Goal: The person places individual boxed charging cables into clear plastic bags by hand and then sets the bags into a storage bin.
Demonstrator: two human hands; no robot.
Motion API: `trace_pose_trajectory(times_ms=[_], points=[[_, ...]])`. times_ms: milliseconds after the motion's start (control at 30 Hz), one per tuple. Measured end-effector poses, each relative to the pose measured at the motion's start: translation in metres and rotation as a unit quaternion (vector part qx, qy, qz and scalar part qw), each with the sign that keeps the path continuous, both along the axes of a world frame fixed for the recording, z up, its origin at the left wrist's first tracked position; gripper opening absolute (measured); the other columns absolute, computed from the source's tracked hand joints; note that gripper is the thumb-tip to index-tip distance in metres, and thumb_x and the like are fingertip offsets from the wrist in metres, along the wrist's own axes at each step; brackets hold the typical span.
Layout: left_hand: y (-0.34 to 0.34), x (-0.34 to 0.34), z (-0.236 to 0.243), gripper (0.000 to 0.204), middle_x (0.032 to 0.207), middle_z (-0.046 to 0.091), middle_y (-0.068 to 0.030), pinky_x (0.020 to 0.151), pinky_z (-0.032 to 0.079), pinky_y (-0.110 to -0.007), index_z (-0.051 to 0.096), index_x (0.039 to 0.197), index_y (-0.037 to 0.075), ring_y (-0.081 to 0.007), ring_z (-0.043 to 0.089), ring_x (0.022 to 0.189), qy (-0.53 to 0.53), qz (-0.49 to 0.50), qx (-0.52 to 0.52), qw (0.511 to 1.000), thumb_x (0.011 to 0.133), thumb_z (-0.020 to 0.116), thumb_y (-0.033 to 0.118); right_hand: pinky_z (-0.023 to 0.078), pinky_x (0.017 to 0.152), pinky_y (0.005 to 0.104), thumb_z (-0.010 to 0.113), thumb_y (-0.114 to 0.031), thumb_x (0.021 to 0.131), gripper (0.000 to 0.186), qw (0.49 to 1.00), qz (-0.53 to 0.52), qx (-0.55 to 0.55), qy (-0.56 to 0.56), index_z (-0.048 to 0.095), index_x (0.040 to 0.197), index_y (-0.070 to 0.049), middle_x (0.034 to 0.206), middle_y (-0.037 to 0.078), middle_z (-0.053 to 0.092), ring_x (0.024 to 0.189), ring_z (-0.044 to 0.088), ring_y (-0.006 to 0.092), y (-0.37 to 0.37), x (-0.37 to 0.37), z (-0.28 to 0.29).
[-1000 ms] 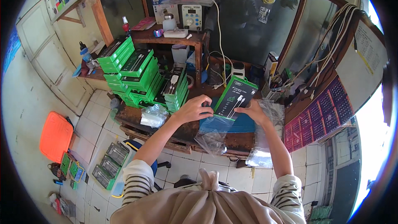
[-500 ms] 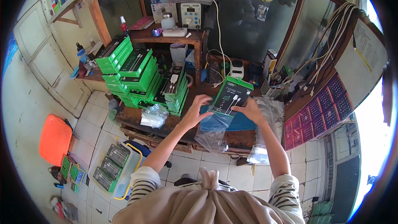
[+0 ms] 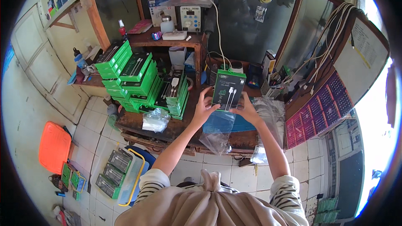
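I hold a flat black-and-green cable box [image 3: 228,91] upright above the wooden bench [image 3: 167,127]. My left hand [image 3: 204,109] grips its lower left edge and my right hand [image 3: 246,112] its lower right edge. A clear plastic bag [image 3: 218,136] hangs just below the box, under both hands. Left of my hands stand stacks of the same green boxes [image 3: 134,79].
More clear bags [image 3: 270,115] lie at the bench's right, and a crumpled one [image 3: 155,120] at its left. A soldering station [image 3: 189,16] sits on the back shelf. On the tiled floor are a basket of green boxes [image 3: 119,171] and an orange stool [image 3: 54,146].
Both hands have lifted the box slightly up and away from me, and the bag below it has shifted with them.
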State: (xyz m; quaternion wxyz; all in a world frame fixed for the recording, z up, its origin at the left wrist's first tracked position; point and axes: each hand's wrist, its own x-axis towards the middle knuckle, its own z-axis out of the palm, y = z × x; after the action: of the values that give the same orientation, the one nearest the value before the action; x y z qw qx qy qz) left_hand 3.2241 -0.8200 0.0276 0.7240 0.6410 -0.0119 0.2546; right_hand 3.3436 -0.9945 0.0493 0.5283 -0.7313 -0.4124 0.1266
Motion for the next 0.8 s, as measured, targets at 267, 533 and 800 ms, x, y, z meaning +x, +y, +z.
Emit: trace_pose_trajectory(times_ms=[267, 533, 800], points=[[0.024, -0.014, 0.046, 0.109, 0.108, 0.059, -0.0157, 0.089, 0.042, -0.035, 0.006, 0.142, 0.012, -0.0236, 0.056, 0.102, 0.041, 0.004, 0.265, 0.963, 0.063, 0.081, 0.020, 0.047, 0.082, 0.0339, 0.075, -0.001, 0.066, 0.101, 0.999, 0.003, 0.032, 0.013, 0.008, 0.140, -0.014, 0.104, 0.015, 0.060, 0.094, 0.059, 0.0225, 0.003, -0.016, 0.032], [0.030, -0.013, 0.088, 0.108, 0.127, 0.048, -0.0170, 0.092, 0.040, -0.041, 0.010, 0.139, 0.012, -0.0298, 0.050, 0.114, 0.051, 0.011, 0.447, 0.893, 0.060, 0.083, 0.021, 0.048, 0.082, 0.0350, 0.075, 0.004, 0.064, 0.113, 0.997, 0.022, 0.017, -0.067, -0.002, 0.143, -0.021, 0.114, 0.015, 0.053, 0.096, 0.057, 0.0231, 0.005, -0.024, 0.060], [0.040, -0.003, 0.068, 0.057, 0.111, 0.059, -0.0105, 0.083, 0.047, -0.035, 0.044, 0.113, 0.007, -0.0261, 0.058, 0.102, -0.033, 0.016, 0.412, 0.910, 0.067, 0.077, 0.017, 0.048, 0.074, 0.0357, 0.071, -0.002, 0.069, 0.056, 0.985, -0.024, 0.071, -0.158, 0.044, 0.118, -0.007, 0.103, 0.011, 0.058, 0.092, 0.059, 0.0280, 0.012, -0.023, 0.047]])
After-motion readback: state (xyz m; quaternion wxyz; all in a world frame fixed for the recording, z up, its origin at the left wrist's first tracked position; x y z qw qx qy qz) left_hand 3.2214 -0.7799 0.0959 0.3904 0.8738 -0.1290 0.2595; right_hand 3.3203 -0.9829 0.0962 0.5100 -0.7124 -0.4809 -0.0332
